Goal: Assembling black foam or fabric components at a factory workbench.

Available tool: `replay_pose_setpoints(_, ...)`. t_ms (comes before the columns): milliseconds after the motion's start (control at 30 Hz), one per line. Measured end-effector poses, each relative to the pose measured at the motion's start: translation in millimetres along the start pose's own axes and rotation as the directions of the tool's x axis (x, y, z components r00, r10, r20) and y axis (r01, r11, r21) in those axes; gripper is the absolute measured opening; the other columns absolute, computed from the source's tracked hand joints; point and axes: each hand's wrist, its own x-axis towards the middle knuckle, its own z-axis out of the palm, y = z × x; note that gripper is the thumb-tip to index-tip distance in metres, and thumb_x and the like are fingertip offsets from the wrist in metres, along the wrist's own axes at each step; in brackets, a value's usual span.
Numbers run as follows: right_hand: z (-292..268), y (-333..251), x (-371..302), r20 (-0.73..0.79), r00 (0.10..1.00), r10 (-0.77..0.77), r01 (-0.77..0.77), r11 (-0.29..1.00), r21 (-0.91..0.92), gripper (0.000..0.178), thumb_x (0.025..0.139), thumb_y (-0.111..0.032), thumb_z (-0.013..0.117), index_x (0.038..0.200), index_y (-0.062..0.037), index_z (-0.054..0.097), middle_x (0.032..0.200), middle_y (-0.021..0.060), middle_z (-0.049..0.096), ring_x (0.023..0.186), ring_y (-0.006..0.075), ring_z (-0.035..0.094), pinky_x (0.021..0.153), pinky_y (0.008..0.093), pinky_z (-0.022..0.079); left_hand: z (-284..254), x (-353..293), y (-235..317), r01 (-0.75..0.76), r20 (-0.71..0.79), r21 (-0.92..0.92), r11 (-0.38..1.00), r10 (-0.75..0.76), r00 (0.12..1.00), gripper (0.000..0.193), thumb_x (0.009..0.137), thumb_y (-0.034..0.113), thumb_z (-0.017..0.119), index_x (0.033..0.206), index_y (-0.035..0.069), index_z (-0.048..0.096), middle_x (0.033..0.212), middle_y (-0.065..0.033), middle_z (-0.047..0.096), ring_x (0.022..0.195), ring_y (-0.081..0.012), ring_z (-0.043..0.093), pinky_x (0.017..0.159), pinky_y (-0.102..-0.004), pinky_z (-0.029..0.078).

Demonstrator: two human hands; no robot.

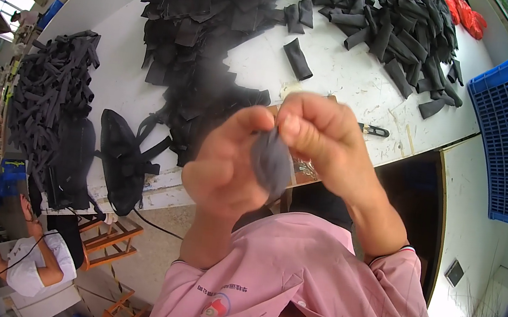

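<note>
Up close above the table's front edge, a small dark grey fabric piece (pixel 270 164) hangs between both hands, folded and a little blurred. My right hand (pixel 326 144) pinches its top edge between thumb and bent forefinger. My left hand (pixel 225 164) is closed at the left side of the same piece, its forefinger tip near that top edge; its lower fingers are smeared by motion. Behind the hands spreads a large heap of flat black fabric pieces (pixel 186 37). A single black fabric tube (pixel 298 60) lies apart on the white table (pixel 260 63).
A pile of black fabric tubes (pixel 404 40) lies back right, near a red plastic bag (pixel 468 17) and blue crate (pixel 504 137). A black-handled tool (pixel 374 130) lies beyond my right wrist. Left are dark strips (pixel 51 93), a black bag (pixel 120 163), wooden stool (pixel 108 242) and seated co-worker (pixel 38 265).
</note>
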Motion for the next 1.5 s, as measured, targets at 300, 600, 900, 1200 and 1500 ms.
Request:
replay_pose_setpoints(300,-34.7,82.0,12.4,0.128,0.928,0.349,-0.371,0.851,0.370,0.023,0.084,-0.025,0.057,0.074,-0.0051,0.054,0.061,-0.0056,0.041,0.053,0.0044,0.035,0.045,0.0183,0.027,-69.4,-13.0,-8.3,0.039,-0.483,0.087,0.995,0.008,0.875,0.034,0.083,0.001,0.046,0.116,-0.003,0.043,0.083,-0.0071,0.060,0.034,-0.0029,0.026,0.032,-0.0164,0.020)
replay_pose_setpoints(600,-45.7,93.4,34.6,0.274,0.939,0.206,-0.220,0.975,0.021,0.025,0.085,-0.028,0.055,0.074,-0.0055,0.054,0.062,-0.0043,0.044,0.055,0.0041,0.036,0.049,0.0176,0.029,-49.5,-13.1,-22.1,0.034,-0.402,0.675,0.737,0.329,0.855,0.037,0.082,0.002,0.055,0.115,-0.001,0.039,0.086,-0.0084,0.060,0.040,-0.0001,0.032,0.036,-0.0144,0.023)
replay_pose_setpoints(900,-44.7,98.2,17.9,0.073,0.978,0.196,-0.195,0.980,-0.027,0.026,0.085,-0.028,0.054,0.080,-0.0030,0.055,0.065,-0.0020,0.048,0.058,0.0076,0.044,0.053,0.0199,0.036,-56.8,3.1,-6.7,-0.034,0.076,0.995,-0.097,0.475,0.877,0.027,0.084,0.009,0.055,0.107,-0.003,0.050,0.099,-0.0086,0.055,0.090,-0.0138,0.050,0.083,-0.0268,0.039)
replay_pose_setpoints(1200,-28.6,57.6,10.5,0.272,0.921,-0.279,0.352,0.298,-0.887,0.028,0.076,-0.029,0.059,0.064,-0.0049,0.049,0.066,0.0073,0.053,0.062,0.0254,0.053,0.050,0.0363,0.040,-67.3,-15.4,-13.9,-0.213,-0.114,0.875,0.434,0.615,0.780,0.010,0.084,0.005,0.054,0.093,0.001,0.056,0.095,-0.0124,0.058,0.094,-0.0210,0.052,0.089,-0.0381,0.037)
replay_pose_setpoints(1500,-40.1,68.9,1.6,0.185,0.895,-0.406,0.417,0.617,-0.667,0.023,0.082,-0.024,0.054,0.071,-0.0040,0.052,0.062,0.0099,0.051,0.060,0.0282,0.052,0.051,0.0368,0.039,-36.2,25.5,-1.3,-0.095,0.066,0.979,0.180,0.161,0.985,0.014,0.072,-0.001,0.065,0.084,-0.001,0.059,0.090,-0.0103,0.058,0.084,-0.0171,0.053,0.076,-0.0282,0.043)
